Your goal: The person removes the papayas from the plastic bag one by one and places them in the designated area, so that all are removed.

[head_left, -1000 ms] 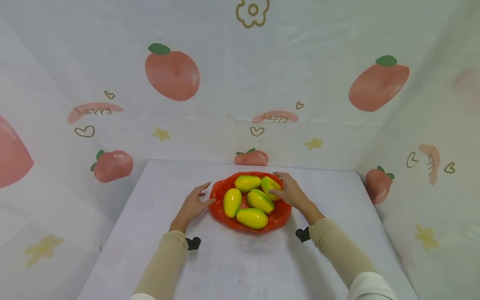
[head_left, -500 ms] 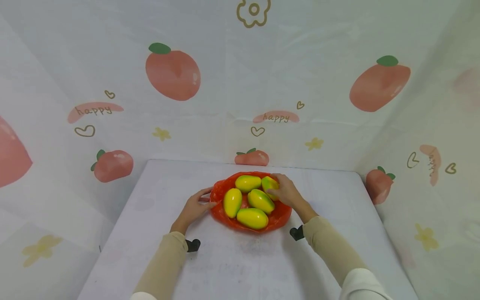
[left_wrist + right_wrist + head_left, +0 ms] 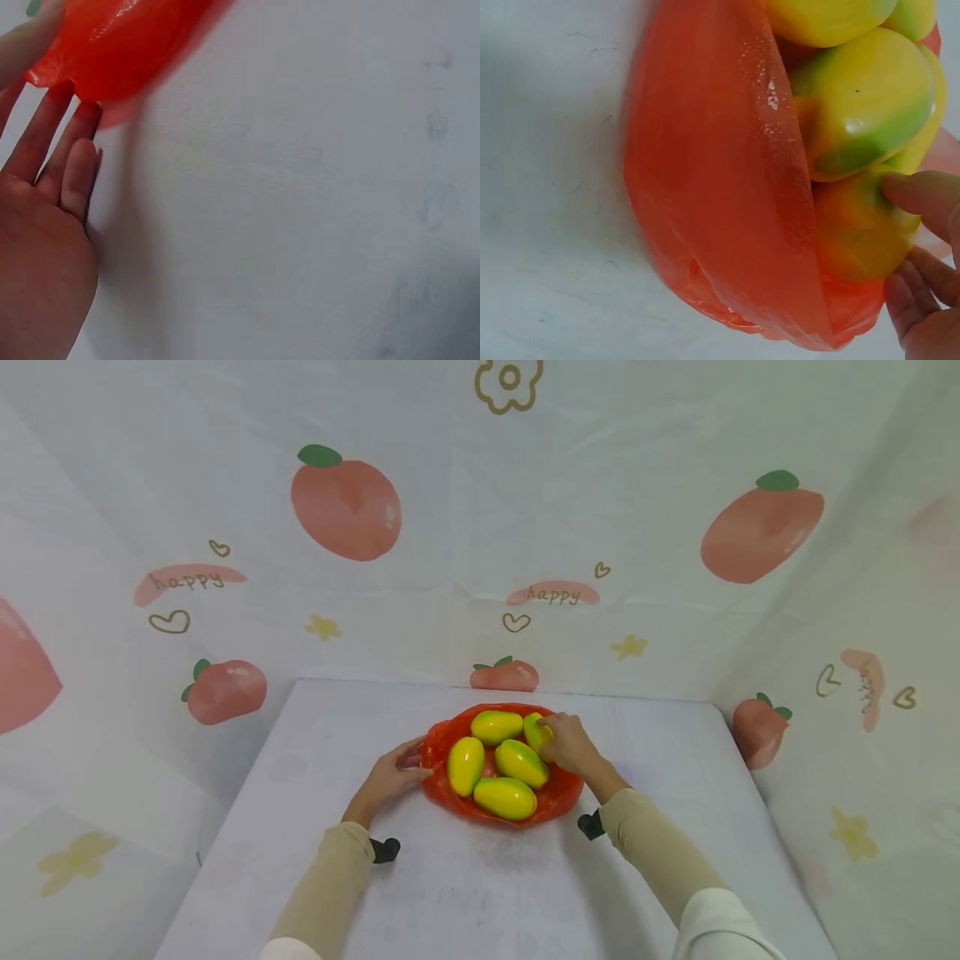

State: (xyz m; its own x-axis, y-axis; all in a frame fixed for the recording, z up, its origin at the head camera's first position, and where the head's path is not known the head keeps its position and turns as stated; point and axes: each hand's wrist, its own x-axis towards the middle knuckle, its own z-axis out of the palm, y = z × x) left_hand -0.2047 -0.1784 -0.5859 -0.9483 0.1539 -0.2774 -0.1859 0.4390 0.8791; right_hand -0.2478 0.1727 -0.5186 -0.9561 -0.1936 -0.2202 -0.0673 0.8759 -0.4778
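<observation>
A red plastic bag, its mouth spread wide, lies on the table holding several glossy yellow-green mangoes. At the bag's left side my left hand touches the rim with thumb and fingertips. In the left wrist view its fingers reach out fairly straight to the bag's edge, the thumb above them. My right hand reaches over the right rim and grips the far-right mango. The right wrist view has its thumb on top of that mango and the other fingers along its outer side, partly hidden.
The white table is bounded behind and at the sides by pale cloth walls printed with peaches, hearts and flowers. A small black piece sticks out at the left cuff, another black piece at the right.
My left hand has moved up to the bag's rim and touches it. My right hand has moved slightly left and closed around the far-right mango, which still sits in the bag.
</observation>
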